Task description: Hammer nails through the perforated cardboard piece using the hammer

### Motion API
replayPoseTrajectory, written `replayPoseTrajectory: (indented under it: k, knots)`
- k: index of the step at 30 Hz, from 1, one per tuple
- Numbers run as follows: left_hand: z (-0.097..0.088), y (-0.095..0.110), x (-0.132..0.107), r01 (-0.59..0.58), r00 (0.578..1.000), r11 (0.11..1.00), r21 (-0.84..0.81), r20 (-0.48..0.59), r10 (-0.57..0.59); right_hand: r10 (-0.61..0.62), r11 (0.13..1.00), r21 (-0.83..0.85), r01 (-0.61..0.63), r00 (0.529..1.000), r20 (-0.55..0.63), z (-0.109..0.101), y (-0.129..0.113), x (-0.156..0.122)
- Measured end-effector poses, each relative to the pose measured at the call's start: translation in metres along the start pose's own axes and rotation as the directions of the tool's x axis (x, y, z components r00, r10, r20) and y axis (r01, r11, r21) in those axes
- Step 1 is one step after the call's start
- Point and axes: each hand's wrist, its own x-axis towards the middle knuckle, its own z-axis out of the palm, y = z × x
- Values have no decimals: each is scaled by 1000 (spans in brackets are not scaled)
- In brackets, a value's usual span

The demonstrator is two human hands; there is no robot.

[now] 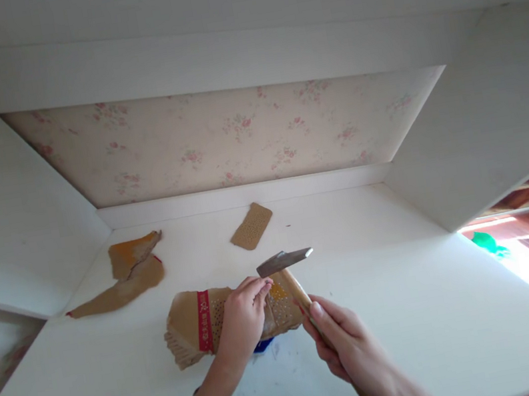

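Observation:
My right hand (340, 344) is wrapped round the wooden handle of a hammer (295, 282), whose metal head is raised over a piece of cardboard. That brown cardboard (182, 313) lies on the white surface, with a red printed band, a yellow patch and many small punched holes. My left hand (243, 313) rests over the cardboard, thumb and fingertips pinched together just left of the hammer head. Whatever is in the pinch is too small to make out. A bit of something blue (263, 345) shows under the cardboard's near edge.
Torn cardboard scraps (131, 281) lie at the left. A smaller cardboard piece (251, 226) full of holes sits near the back edge. White panels (495, 119) close in both sides, with flowered wallpaper (238, 135) behind. A green object (488, 243) lies on the floor at right.

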Motion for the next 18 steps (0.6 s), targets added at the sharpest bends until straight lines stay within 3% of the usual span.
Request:
replayPoseTrajectory:
  k: [18]
  knots:
    - [0,7,1,18,999,996,82,36,-21,18,996,-83,-29,991,-131,6,14,1]
